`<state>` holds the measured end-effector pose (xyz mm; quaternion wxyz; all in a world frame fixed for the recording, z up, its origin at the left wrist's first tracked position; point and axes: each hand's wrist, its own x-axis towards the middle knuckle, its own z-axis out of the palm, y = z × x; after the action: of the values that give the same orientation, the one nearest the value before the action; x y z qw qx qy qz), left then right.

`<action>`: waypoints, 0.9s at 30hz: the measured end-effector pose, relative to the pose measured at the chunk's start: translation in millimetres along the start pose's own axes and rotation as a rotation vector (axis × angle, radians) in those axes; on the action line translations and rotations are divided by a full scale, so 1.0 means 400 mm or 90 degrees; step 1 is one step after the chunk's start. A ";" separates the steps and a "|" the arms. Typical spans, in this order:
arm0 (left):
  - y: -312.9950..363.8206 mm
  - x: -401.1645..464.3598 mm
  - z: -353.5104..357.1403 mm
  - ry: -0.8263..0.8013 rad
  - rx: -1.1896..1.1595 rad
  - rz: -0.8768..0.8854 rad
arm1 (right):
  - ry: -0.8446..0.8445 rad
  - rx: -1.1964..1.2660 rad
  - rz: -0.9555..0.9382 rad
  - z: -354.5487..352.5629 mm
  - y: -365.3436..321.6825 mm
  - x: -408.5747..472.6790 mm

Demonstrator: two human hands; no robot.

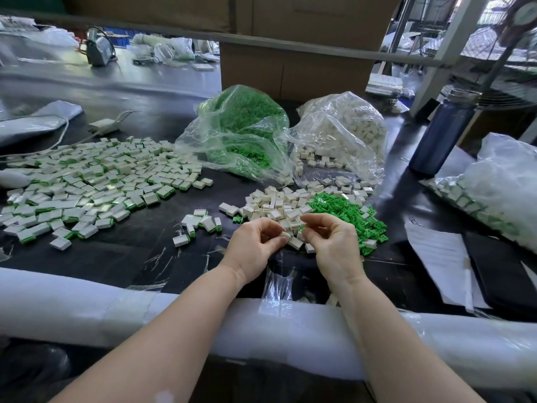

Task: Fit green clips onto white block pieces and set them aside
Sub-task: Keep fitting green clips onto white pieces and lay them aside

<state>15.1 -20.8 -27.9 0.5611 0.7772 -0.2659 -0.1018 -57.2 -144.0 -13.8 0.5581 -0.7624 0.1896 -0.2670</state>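
My left hand [257, 242] pinches a small white block [285, 236] between thumb and fingers at the centre of the table. My right hand [328, 238] is close beside it, fingers curled, pinching a green clip [302, 228] that is mostly hidden. Just behind my hands lies a heap of loose white blocks [279, 205], and to its right a heap of green clips [351, 213]. A wide spread of finished blocks with green clips [87, 181] covers the left of the black table. A few finished pieces [203, 222] lie left of my hands.
Behind the heaps stand an open bag of green clips [241, 126] and a bag of white blocks [343, 132]. A dark blue bottle [444, 132] stands at right, with another bag of pieces [494, 193] and papers [441, 260]. A foam-wrapped edge [116, 312] runs along the table's front.
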 end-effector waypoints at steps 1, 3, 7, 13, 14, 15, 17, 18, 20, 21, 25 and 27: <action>0.005 0.001 0.003 -0.015 -0.006 -0.002 | -0.003 -0.005 -0.006 -0.002 -0.003 0.002; 0.013 0.003 0.011 -0.040 -0.008 0.002 | -0.010 -0.019 -0.013 -0.006 -0.008 0.005; 0.024 0.012 0.023 -0.043 -0.015 0.005 | -0.017 -0.041 -0.012 -0.012 -0.008 0.009; 0.015 0.005 0.039 -0.021 -0.040 0.010 | 0.004 -0.009 -0.018 -0.007 0.010 -0.005; 0.012 0.002 0.039 -0.018 -0.052 0.010 | 0.009 0.002 -0.019 -0.007 0.012 -0.007; 0.010 0.001 0.037 -0.016 -0.066 0.009 | 0.014 0.012 -0.021 -0.008 0.014 -0.007; 0.006 -0.001 0.034 -0.016 -0.085 0.008 | 0.018 0.024 -0.028 -0.009 0.015 -0.008; 0.006 -0.002 0.033 -0.018 -0.086 0.010 | 0.017 0.031 -0.029 -0.009 0.014 -0.008; 0.008 -0.006 0.034 -0.021 -0.081 0.014 | 0.012 0.046 -0.028 -0.011 0.015 -0.010; 0.008 -0.007 0.034 -0.023 -0.080 0.014 | 0.006 0.051 -0.026 -0.013 0.016 -0.011; 0.008 -0.008 0.036 -0.031 -0.088 0.011 | -0.029 0.075 -0.015 -0.012 0.016 -0.016; 0.007 -0.009 0.037 -0.035 -0.104 0.000 | -0.031 0.082 -0.018 -0.011 0.015 -0.017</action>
<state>4.6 -31.6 -31.1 0.6149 0.7259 -0.2720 -0.1448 -65.1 -145.3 -19.9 0.6067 -0.7338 0.1479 -0.2677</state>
